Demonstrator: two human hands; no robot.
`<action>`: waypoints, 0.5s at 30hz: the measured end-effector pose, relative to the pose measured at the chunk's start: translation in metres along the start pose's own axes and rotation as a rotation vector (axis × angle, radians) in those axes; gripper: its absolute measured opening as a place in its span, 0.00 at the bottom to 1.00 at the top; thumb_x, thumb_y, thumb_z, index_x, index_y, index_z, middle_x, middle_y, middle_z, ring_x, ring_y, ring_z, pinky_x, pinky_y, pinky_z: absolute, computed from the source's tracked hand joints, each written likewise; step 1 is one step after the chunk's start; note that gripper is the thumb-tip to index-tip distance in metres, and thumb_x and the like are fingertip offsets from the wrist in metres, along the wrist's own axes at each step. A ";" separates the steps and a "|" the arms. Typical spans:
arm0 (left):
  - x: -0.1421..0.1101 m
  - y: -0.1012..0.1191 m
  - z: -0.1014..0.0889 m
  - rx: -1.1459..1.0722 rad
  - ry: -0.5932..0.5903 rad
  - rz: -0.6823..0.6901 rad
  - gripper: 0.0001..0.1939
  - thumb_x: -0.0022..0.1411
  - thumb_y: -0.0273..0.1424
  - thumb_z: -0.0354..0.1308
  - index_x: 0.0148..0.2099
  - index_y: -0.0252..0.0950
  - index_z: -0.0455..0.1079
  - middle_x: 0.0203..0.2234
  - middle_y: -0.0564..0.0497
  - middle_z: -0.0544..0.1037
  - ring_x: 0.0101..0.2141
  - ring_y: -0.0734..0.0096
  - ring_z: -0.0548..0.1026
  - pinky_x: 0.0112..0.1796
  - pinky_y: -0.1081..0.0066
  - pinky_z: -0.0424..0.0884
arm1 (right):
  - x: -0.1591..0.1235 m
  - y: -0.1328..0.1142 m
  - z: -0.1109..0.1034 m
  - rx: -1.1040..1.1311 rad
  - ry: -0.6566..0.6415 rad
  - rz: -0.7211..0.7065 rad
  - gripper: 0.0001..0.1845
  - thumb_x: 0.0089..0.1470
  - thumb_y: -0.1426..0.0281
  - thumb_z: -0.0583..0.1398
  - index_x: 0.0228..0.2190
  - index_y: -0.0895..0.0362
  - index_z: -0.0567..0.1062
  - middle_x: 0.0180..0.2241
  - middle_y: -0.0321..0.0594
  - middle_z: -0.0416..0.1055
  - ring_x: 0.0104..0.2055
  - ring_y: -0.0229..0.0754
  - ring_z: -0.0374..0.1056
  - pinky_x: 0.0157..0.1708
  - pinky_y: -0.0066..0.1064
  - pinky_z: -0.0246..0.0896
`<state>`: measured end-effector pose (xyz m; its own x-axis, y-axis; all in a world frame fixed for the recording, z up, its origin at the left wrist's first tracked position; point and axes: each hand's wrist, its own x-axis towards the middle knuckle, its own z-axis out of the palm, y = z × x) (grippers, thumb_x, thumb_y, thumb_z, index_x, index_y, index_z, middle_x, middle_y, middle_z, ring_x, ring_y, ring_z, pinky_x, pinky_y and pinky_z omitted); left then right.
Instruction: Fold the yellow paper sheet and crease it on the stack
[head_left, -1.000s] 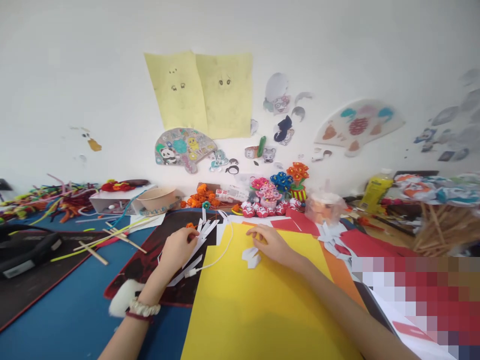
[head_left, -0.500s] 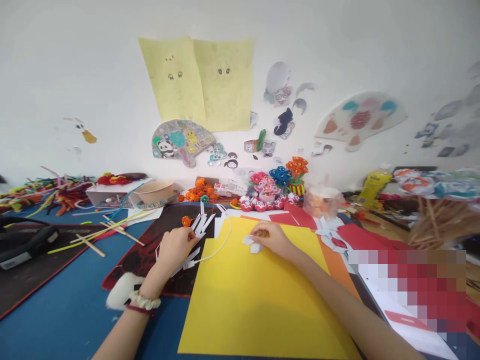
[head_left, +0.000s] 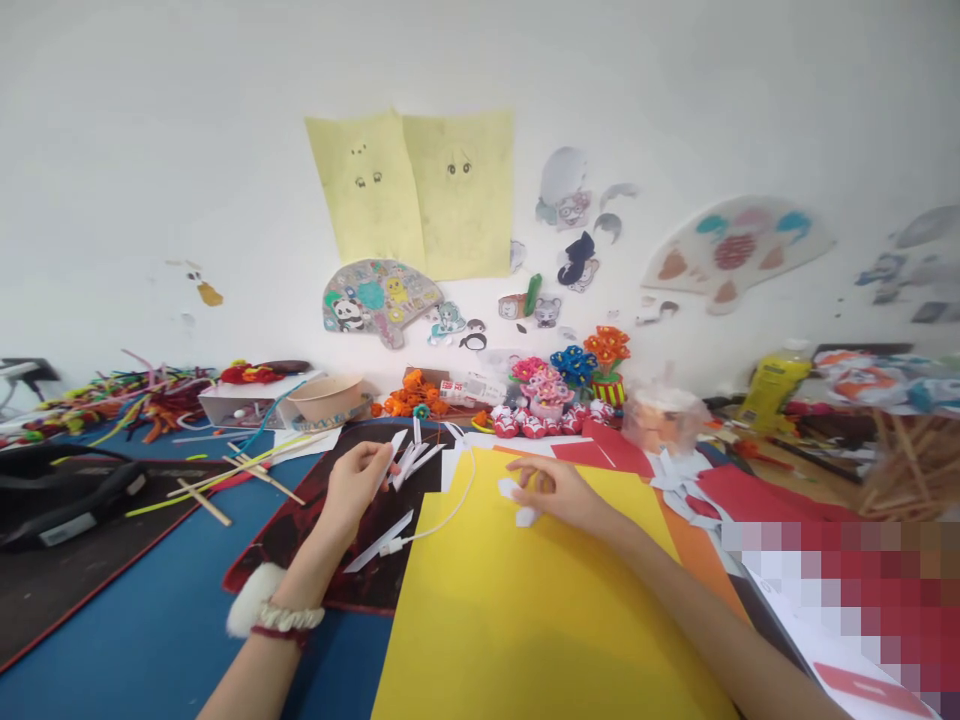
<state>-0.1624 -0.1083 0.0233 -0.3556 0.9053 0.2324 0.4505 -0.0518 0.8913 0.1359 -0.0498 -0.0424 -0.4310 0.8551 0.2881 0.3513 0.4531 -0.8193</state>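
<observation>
Carefully, my left hand [head_left: 358, 484] pinches 1 white paper strip [head_left: 398, 441] between thumb and fingertips, above the dark mat [head_left: 296, 535] left of the yellow sheet [head_left: 540, 600]. My right hand [head_left: 561, 492] is partly curled, its thumb and index finger gripping a small folded white paper [head_left: 525, 516] over the far part of the yellow sheet; I cannot tell whether the paper touches it.

Beside my left fingertips, more white strips [head_left: 420, 465] lie on the mat. A white cable [head_left: 450, 523] curves from the yellow sheet's far left area to its plug over the mat. Under the yellow sheet, an orange sheet [head_left: 705, 560] shows on the right. Farther back on the blue tabletop [head_left: 142, 610] are a bowl [head_left: 325, 398] and orange flowers [head_left: 412, 394].
</observation>
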 end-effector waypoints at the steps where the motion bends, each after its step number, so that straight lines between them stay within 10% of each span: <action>1: 0.000 0.002 -0.002 -0.069 0.022 0.005 0.23 0.49 0.52 0.57 0.33 0.35 0.66 0.22 0.52 0.75 0.18 0.76 0.65 0.21 0.74 0.57 | -0.002 -0.004 -0.002 -0.054 -0.070 -0.037 0.27 0.44 0.59 0.66 0.47 0.53 0.75 0.37 0.39 0.73 0.34 0.41 0.68 0.34 0.30 0.63; 5: 0.000 0.019 -0.009 -0.323 0.047 0.030 0.27 0.46 0.49 0.62 0.41 0.36 0.64 0.24 0.55 0.72 0.21 0.79 0.64 0.24 0.75 0.60 | -0.007 -0.017 -0.008 -0.248 -0.226 -0.132 0.22 0.42 0.66 0.67 0.42 0.50 0.77 0.42 0.38 0.71 0.42 0.43 0.68 0.43 0.32 0.61; 11: -0.049 0.078 -0.010 -0.873 -0.172 0.073 0.26 0.44 0.32 0.71 0.46 0.40 0.66 0.28 0.56 0.69 0.26 0.79 0.67 0.30 0.75 0.66 | 0.003 -0.006 -0.012 -0.450 -0.005 -0.095 0.11 0.56 0.65 0.57 0.39 0.52 0.77 0.41 0.42 0.73 0.45 0.47 0.66 0.47 0.39 0.59; 15: -0.113 0.084 -0.012 -0.574 -0.292 0.292 0.12 0.60 0.45 0.57 0.35 0.43 0.68 0.29 0.50 0.71 0.28 0.70 0.70 0.28 0.68 0.70 | 0.008 -0.004 -0.023 -0.534 0.091 -0.100 0.15 0.57 0.65 0.56 0.45 0.52 0.75 0.46 0.44 0.71 0.50 0.50 0.63 0.51 0.43 0.56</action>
<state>-0.0941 -0.2202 0.0767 -0.0151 0.8922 0.4513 -0.0381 -0.4516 0.8914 0.1496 -0.0392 -0.0253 -0.4188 0.8087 0.4130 0.6950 0.5782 -0.4274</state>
